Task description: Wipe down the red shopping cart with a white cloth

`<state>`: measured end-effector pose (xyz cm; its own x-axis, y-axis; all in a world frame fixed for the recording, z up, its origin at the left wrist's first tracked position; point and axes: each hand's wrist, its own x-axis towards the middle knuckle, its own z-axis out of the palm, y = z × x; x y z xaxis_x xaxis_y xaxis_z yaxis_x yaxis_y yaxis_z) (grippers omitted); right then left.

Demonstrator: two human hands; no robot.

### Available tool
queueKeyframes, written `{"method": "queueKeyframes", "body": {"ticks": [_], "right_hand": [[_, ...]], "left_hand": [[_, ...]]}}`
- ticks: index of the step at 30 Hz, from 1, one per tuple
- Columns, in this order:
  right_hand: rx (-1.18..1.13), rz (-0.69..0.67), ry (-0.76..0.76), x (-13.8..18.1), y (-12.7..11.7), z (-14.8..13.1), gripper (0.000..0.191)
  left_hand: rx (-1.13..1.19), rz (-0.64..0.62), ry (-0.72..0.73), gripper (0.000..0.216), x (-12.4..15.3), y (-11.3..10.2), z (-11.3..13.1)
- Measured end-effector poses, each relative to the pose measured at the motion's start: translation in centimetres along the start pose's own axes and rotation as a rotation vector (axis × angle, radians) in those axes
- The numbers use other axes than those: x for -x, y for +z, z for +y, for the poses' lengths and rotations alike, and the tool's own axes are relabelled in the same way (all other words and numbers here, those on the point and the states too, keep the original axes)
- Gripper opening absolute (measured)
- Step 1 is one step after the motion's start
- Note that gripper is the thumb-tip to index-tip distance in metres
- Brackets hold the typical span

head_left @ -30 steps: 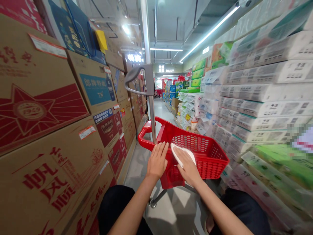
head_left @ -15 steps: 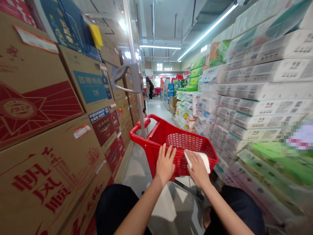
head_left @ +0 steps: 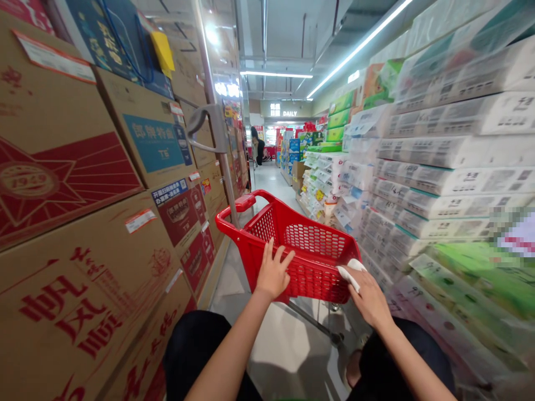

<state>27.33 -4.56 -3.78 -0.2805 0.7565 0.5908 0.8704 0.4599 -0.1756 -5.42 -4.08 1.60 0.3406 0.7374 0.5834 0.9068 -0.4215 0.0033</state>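
Observation:
In front of me stands a red plastic shopping basket trolley [head_left: 317, 273] with slotted sides and a grey metal frame below. My left hand [head_left: 273, 273] rests against its near side, below the rim, with fingers spread and nothing in it. At the basket's right end, my right hand [head_left: 368, 292] holds a white cloth [head_left: 353, 273] over the rim corner. Its fingers curve over the cloth, partly hiding it. A metal pole with a grey loop handle [head_left: 211, 131] rises at the basket's left end.
Stacked cardboard cartons [head_left: 75, 267] line my left side closely. Piles of wrapped tissue packs [head_left: 443, 178] rise on the right. The tiled aisle floor [head_left: 267, 181] runs ahead, where a person in dark clothes [head_left: 258, 146] bends far off.
My right hand has moved right with the cloth, from the basket's near side to its right end corner. The basket has turned and shifted slightly left. My left hand stays against the side.

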Motion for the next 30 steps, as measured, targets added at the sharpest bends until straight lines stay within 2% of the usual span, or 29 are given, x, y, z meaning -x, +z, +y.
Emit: {"method": "queueKeyframes", "body": {"ticks": [6,10,14,16,19,22,24,27,30], "right_hand": [[0.003,0.031,-0.044,2.1,-0.1,-5.4,0.071],[-0.059,-0.076,-0.136,3.4,-1.7,-7.4,0.075],[-0.173,-0.276,-0.311,3.7,-4.2,-6.1,0.067],[-0.198,-0.318,-0.343,3.6,-5.2,-4.5,0.061],[-0.178,-0.281,-0.3,3.0,-5.4,-1.6,0.057],[-0.124,-0.187,-0.225,2.2,-4.3,1.1,0.057],[-0.09,-0.15,-0.183,1.7,-3.3,1.8,0.058],[-0.077,-0.124,-0.149,1.6,-2.2,0.2,0.062],[-0.125,-0.139,-0.195,2.4,-1.6,-4.3,0.068]], "left_hand": [[0.035,0.052,-0.044,0.058,-0.8,0.1,-0.9],[0.036,0.083,-0.138,0.049,-0.9,1.2,0.6],[0.078,0.06,-0.104,0.056,0.0,2.1,3.1],[0.1,0.064,-0.104,0.058,0.6,2.2,3.7],[0.107,0.059,-0.111,0.056,1.3,2.0,3.4],[0.09,0.02,-0.088,0.053,1.5,1.8,2.3],[0.09,-0.001,-0.073,0.052,1.5,1.7,1.6],[0.115,-0.016,-0.063,0.05,1.2,1.7,0.8],[0.127,-0.04,-0.063,0.047,0.9,1.9,-0.1]]}}
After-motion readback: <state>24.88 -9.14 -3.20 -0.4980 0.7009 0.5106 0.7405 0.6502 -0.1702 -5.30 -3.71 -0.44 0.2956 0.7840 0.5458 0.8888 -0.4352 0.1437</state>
